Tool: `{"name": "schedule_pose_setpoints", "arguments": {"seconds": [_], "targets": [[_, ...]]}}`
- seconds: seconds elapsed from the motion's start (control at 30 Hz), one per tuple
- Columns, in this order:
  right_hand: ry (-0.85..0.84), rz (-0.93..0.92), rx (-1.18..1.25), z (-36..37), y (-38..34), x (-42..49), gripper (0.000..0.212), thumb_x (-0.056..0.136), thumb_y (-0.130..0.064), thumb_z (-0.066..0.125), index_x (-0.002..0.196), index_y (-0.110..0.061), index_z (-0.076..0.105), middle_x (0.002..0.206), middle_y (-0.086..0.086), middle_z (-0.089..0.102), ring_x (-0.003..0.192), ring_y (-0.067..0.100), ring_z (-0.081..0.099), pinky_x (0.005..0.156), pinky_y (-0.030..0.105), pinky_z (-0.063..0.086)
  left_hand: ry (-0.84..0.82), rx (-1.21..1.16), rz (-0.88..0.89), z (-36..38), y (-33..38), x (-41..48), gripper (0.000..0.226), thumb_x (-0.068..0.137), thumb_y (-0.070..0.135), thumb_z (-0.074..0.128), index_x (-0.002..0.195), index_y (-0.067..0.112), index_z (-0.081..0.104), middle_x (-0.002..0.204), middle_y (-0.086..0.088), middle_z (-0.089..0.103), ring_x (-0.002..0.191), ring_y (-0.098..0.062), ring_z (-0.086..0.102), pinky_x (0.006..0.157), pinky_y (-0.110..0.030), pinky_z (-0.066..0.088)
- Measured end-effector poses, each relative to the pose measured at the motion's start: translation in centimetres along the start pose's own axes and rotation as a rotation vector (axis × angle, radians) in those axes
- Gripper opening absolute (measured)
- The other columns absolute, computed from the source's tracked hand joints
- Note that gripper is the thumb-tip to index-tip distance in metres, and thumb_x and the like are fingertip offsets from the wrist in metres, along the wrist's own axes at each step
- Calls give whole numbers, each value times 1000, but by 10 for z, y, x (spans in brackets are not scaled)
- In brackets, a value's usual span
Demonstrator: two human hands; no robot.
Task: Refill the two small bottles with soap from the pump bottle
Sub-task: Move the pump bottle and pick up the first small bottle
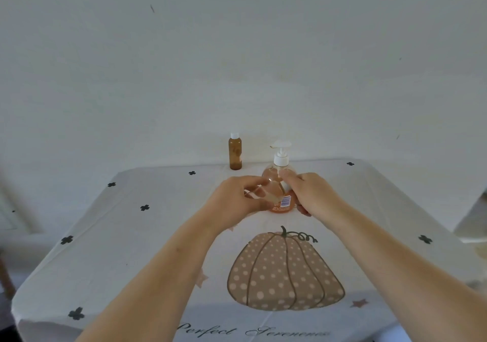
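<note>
Table [158,236] edge: amber btl [235,154]; hands [232,200] [315,196] grip clear btl [266,193].

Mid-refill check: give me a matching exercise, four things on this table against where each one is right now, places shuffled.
Things
1. small amber plastic bottle, white cap
2. round clear pump bottle of orange soap
3. small clear plastic bottle
4. brown polka-dot pumpkin print

Places
A. tilted, gripped by the left hand, right hand at its cap end
B. on the white tablecloth, nearest the camera
C. upright behind both hands
D. far edge of the tablecloth, untouched

Pairs: 1-D, 2-C, 3-A, 4-B
</note>
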State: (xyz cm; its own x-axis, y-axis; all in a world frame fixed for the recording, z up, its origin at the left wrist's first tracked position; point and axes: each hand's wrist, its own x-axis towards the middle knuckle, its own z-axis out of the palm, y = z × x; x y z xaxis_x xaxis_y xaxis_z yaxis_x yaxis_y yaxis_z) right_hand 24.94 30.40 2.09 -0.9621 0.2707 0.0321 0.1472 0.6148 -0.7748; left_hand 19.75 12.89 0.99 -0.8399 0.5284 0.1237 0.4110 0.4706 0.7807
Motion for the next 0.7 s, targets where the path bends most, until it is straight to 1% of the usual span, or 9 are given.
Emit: {"name": "schedule_pose_setpoints", "arguments": {"seconds": [0.1, 0.17, 0.23, 0.33, 0.37, 0.43, 0.53, 0.6, 0.7], "targets": [[-34, -43, 3, 0, 0, -1, 40, 108, -43, 37, 77, -24, 55, 64, 1, 51, 54, 15, 46, 57, 28, 36, -104, -85, -20, -9, 1, 0, 25, 84, 37, 76, 109, 40, 71, 96, 10, 74, 86, -2, 66, 97, -32, 50], [-91, -87, 0, -3, 0, -1, 39, 107, -45, 39, 89, -17, 60, 76, 4, 59, 66, 17, 54, 68, 33, 44, -195, -177, -45, -13, -2, -2, 17, 89, 37, 71, 106, 39, 74, 101, -4, 75, 91, -17, 69, 98, -37, 49], [-150, -117, 14, -8, 1, 0, 33, 106, -41, 45, 103, -12, 61, 95, 7, 68, 83, 20, 65, 84, 42, 51, -204, -204, -71, -17, -9, 1, 22, 89, 38, 70, 111, 37, 73, 103, -7, 74, 100, -29, 68, 100, -40, 49], [-186, -114, 31, -14, -1, 1, 17, 103, -39, 53, 112, -26, 61, 111, -4, 69, 99, 16, 67, 92, 39, 51, -138, -163, -107, -14, -11, 5, 34, 86, 34, 75, 119, 35, 68, 100, 7, 71, 90, -13, 66, 89, -30, 49], [-161, -104, 30, -15, -1, 2, 20, 103, -44, 51, 110, -28, 61, 108, -5, 70, 95, 14, 67, 88, 36, 52, -112, -123, -96, -12, -9, 6, 38, 84, 33, 77, 121, 34, 67, 103, 10, 69, 91, -9, 64, 85, -26, 48], [-103, -67, -9, -14, -3, 4, 36, 103, -54, 45, 96, -24, 64, 87, -2, 69, 72, 12, 65, 71, 30, 51, -63, -40, -33, -6, -4, 7, 43, 82, 30, 79, 123, 33, 65, 105, 13, 65, 93, -5, 62, 83, -23, 48], [-88, -34, -50, -10, -1, 5, 54, 100, -64, 44, 93, -16, 68, 60, -3, 58, 45, 7, 50, 53, 22, 39, 3, 21, 63, 0, 4, 6, 43, 82, 25, 78, 122, 33, 64, 99, 21, 61, 91, 3, 57, 82, -18, 44], [-78, -52, 39, -7, 5, 7, 52, 100, -61, 48, 92, -14, 68, 58, -8, 54, 47, 8, 45, 54, 23, 35, 18, 36, 82, 0, 6, 8, 44, 82, 25, 78, 122, 35, 63, 97, 24, 59, 91, 2, 56, 81, -16, 43], [-80, -91, 181, -8, 9, 8, 33, 103, -45, 52, 88, -17, 62, 64, -10, 55, 57, 10, 47, 62, 28, 37, -26, -11, 41, -2, 5, 10, 41, 84, 29, 77, 123, 35, 63, 99, 18, 63, 93, -4, 61, 81, -20, 46]]}}
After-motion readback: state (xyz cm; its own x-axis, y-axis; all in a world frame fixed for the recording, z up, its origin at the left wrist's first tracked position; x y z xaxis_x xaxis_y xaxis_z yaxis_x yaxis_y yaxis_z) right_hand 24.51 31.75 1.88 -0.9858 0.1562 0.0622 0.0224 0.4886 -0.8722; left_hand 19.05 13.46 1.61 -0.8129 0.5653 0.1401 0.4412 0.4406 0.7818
